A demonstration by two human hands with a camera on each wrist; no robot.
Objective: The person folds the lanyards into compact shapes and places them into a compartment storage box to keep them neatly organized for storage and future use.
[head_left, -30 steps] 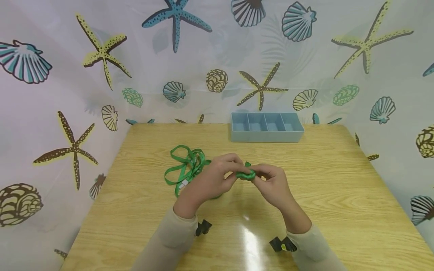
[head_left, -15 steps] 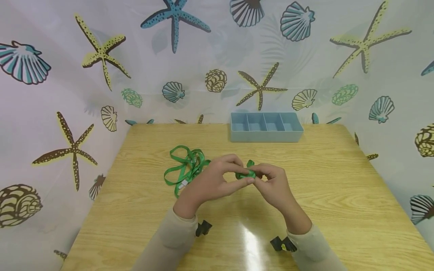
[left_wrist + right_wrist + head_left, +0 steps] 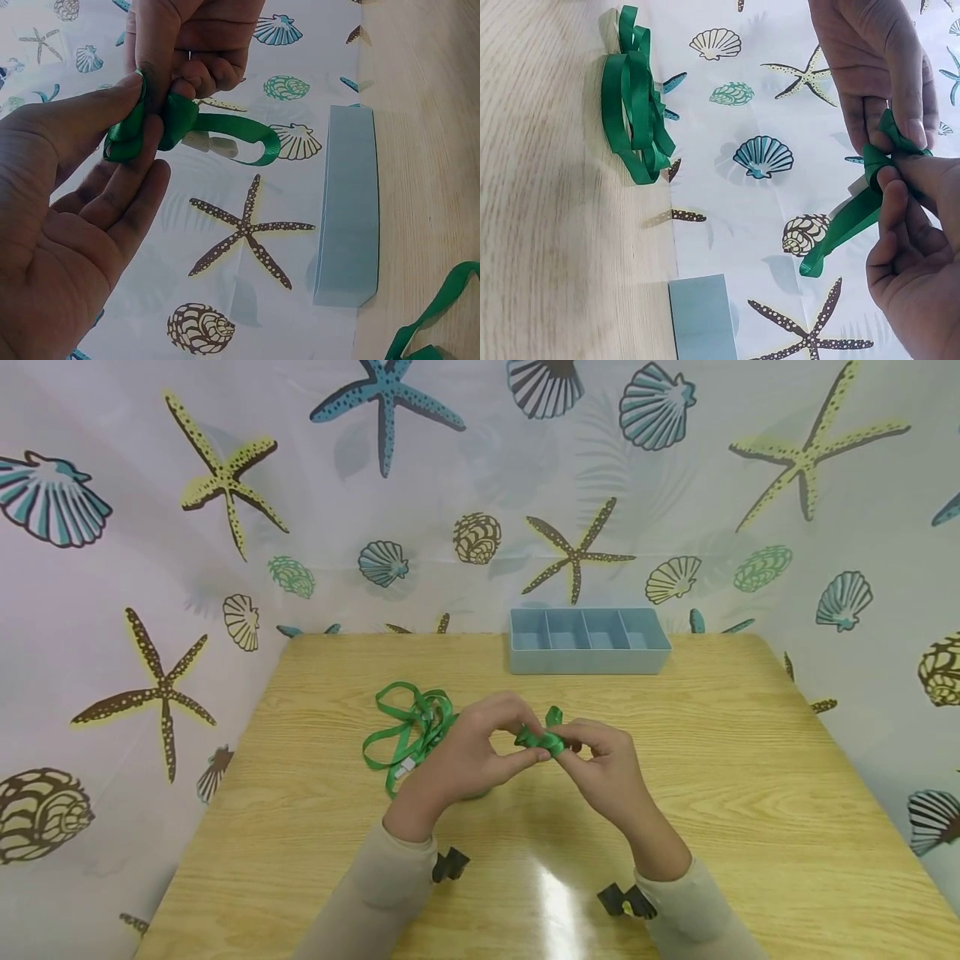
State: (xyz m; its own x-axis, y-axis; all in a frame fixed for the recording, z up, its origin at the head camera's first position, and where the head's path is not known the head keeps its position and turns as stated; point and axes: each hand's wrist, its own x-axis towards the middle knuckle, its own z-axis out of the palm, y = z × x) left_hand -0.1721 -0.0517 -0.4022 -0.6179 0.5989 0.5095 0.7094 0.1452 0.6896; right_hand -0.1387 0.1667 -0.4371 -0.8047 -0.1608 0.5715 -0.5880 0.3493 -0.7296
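A green lanyard point(image 3: 553, 744), gathered into a small tight bundle, is held between both hands above the middle of the table. My left hand point(image 3: 476, 752) pinches a folded part of it between thumb and fingers. My right hand point(image 3: 603, 756) pinches the wrapped middle from the other side. Out of the bundle sticks a loop with a white plastic clip point(image 3: 210, 142), seen in the left wrist view. Fingers hide part of the wrap, so whether it is knotted I cannot tell. Left of my left hand lies a loose heap of green lanyard point(image 3: 427, 717) with white clip parts.
A light blue box point(image 3: 590, 662) with several compartments stands at the back of the wooden table point(image 3: 712, 760). Behind and beside the table hangs a white sheet point(image 3: 450, 585) printed with shells and starfish.
My left thumb and fingers have shifted on the bundle, and a folded part now sticks out towards the left. The loop above the bundle stands higher. My right hand has hardly moved.
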